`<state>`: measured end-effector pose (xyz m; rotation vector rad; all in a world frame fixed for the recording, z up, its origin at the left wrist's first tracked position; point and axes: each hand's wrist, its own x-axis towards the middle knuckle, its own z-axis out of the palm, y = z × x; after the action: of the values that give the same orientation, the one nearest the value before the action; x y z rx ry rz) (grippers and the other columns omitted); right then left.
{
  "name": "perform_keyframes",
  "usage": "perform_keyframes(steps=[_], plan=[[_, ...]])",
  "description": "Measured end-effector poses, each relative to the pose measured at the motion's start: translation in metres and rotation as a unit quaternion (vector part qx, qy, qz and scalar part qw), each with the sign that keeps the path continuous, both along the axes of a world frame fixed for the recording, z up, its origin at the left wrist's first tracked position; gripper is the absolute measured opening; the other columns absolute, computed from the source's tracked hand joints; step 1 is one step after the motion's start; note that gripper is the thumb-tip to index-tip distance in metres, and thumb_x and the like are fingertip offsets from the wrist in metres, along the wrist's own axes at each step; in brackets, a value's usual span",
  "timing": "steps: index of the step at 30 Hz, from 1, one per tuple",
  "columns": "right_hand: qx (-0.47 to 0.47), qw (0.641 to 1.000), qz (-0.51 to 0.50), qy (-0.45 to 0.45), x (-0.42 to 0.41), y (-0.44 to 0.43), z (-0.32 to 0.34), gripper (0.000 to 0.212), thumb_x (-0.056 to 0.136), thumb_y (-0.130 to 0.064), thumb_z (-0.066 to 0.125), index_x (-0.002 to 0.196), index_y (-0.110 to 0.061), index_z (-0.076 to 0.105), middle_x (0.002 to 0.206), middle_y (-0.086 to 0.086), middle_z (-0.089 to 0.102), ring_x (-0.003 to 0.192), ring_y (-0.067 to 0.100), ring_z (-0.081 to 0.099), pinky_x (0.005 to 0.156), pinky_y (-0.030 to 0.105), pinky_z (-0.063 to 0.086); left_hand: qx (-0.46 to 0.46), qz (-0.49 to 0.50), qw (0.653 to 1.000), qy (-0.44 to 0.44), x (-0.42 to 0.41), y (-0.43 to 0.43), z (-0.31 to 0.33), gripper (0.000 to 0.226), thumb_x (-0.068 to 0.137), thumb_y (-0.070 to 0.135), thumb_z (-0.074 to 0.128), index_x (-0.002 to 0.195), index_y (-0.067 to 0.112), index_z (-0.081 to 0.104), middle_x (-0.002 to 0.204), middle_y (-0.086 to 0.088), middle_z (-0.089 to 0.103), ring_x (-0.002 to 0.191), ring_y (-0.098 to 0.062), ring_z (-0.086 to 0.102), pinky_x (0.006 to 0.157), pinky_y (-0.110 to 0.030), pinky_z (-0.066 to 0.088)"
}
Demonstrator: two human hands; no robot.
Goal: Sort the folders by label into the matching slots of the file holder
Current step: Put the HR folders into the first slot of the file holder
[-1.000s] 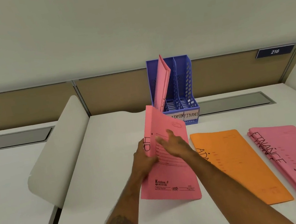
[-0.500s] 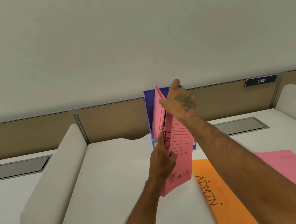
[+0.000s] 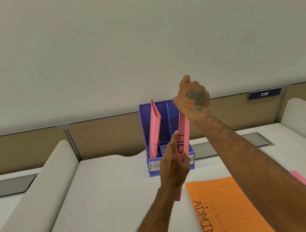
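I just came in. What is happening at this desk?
A person holds a pink paper folder marked HR nearly upright in front of the blue plastic file holder. The right hand grips its top edge, and the left hand holds its lower part. Another pink folder already stands in the holder's left slot, labelled HR. An orange folder marked ADMIN lies on the white desk, not yet sorted.
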<state>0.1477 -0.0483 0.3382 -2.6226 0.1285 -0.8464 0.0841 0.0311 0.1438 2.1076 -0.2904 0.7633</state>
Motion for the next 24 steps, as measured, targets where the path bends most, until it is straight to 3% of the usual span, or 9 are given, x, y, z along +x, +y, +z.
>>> perform_keyframes(steps=[4,7,9,11,14,18,21,24], plan=[[-0.006,1.0,0.014,-0.021,0.006,-0.013,0.009,0.042,0.082,-0.012,0.065,0.121,-0.008,0.049,0.096,0.012,0.067,0.083,0.031,0.065,0.062,0.029,0.044,-0.019,-0.067,0.998,0.001,0.017,0.002,0.006,0.085,0.084,0.062,0.061,0.151,0.028,0.022,0.131,0.004,0.056,0.11,0.003,0.054,0.09,-0.019,0.049],[-0.009,0.999,0.018,-0.041,0.01,-0.021,0.015,0.042,0.081,-0.015,0.067,0.12,-0.008,0.055,0.097,0.012,0.069,0.086,0.032,0.067,0.063,0.03,0.042,-0.067,-0.044,0.996,-0.03,0.038,0.011,0.017,0.073,0.089,0.071,0.043,0.141,0.021,0.04,0.118,0.009,0.058,0.101,0.003,0.058,0.082,-0.019,0.052],[-0.006,0.998,0.023,-0.062,0.012,-0.024,0.018,0.037,0.082,-0.017,0.068,0.117,-0.008,0.06,0.099,0.012,0.071,0.088,0.032,0.068,0.065,0.03,0.044,-0.04,0.015,0.999,-0.033,0.06,0.019,0.029,0.06,0.094,0.063,0.042,0.132,0.017,0.05,0.121,0.005,0.058,0.103,-0.001,0.056,0.081,-0.032,0.056],[-0.002,0.996,0.03,-0.083,0.017,-0.026,0.021,0.031,0.083,-0.018,0.067,0.112,-0.008,0.064,0.098,0.012,0.072,0.086,0.032,0.069,0.064,0.03,0.044,0.063,0.049,0.997,0.002,0.087,0.028,0.038,0.051,0.098,0.048,0.049,0.135,0.014,0.048,0.137,-0.004,0.051,0.124,-0.015,0.049,0.097,-0.044,0.051],[-0.006,0.993,0.039,-0.115,0.022,-0.026,0.025,0.026,0.083,-0.018,0.065,0.108,-0.008,0.065,0.092,0.011,0.072,0.081,0.031,0.069,0.063,0.029,0.046,0.24,0.039,0.966,0.084,0.125,0.043,0.047,0.064,0.097,0.039,0.053,0.151,0.013,0.03,0.161,-0.01,0.02,0.149,-0.026,0.016,0.119,-0.048,0.026],[-0.007,0.987,0.05,-0.15,0.034,-0.023,0.031,0.027,0.086,-0.02,0.063,0.11,-0.009,0.064,0.095,0.012,0.073,0.083,0.033,0.069,0.066,0.031,0.049,0.386,0.045,0.906,0.166,0.163,0.063,0.048,0.091,0.091,0.028,0.062,0.157,0.016,0.0,0.165,-0.006,-0.009,0.152,-0.024,-0.01,0.123,-0.047,0.012],[-0.009,0.984,0.062,-0.169,0.042,-0.018,0.037,0.027,0.089,-0.024,0.062,0.112,-0.01,0.063,0.098,0.012,0.074,0.086,0.033,0.07,0.068,0.034,0.053,0.438,0.029,0.879,0.188,0.176,0.074,0.048,0.094,0.091,0.023,0.063,0.157,0.019,-0.003,0.165,-0.002,-0.01,0.152,-0.021,-0.008,0.122,-0.047,0.017],[0.001,0.98,0.069,-0.185,0.048,-0.011,0.042,0.026,0.088,-0.023,0.063,0.111,-0.01,0.063,0.097,0.011,0.074,0.084,0.032,0.07,0.066,0.032,0.054,0.429,0.026,0.886,0.175,0.179,0.08,0.048,0.088,0.091,0.019,0.061,0.158,0.023,0.004,0.166,-0.001,0.001,0.152,-0.021,0.007,0.116,-0.045,0.03]])
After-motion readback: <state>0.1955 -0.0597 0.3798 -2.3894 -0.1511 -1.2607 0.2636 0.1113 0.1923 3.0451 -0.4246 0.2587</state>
